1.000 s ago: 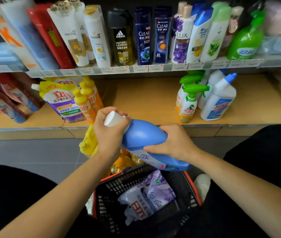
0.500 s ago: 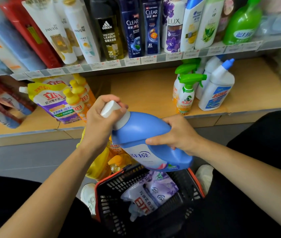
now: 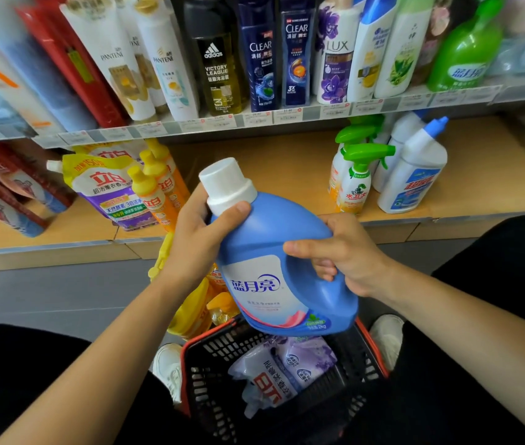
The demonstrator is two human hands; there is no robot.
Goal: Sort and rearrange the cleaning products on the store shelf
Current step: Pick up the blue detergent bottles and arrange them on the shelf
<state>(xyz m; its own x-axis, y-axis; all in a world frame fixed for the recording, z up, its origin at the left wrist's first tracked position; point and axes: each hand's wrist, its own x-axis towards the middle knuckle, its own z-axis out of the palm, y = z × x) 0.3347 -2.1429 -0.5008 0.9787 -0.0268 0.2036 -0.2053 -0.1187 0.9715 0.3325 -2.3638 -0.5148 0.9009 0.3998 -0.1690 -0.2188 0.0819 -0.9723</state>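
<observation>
Detergent bottle, blue, white-capped, tilted; left hand gripping neck, right hand gripping handle.

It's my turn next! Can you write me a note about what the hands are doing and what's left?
Left hand grips the neck of the blue laundry detergent bottle; right hand grips its handle.
Bottle is tilted above the black basket, where purple refill pouches lie.
Done: bottle lifted.
Left: probably stand it on the bare middle of the lower shelf, then shelve the pouches.
</observation>
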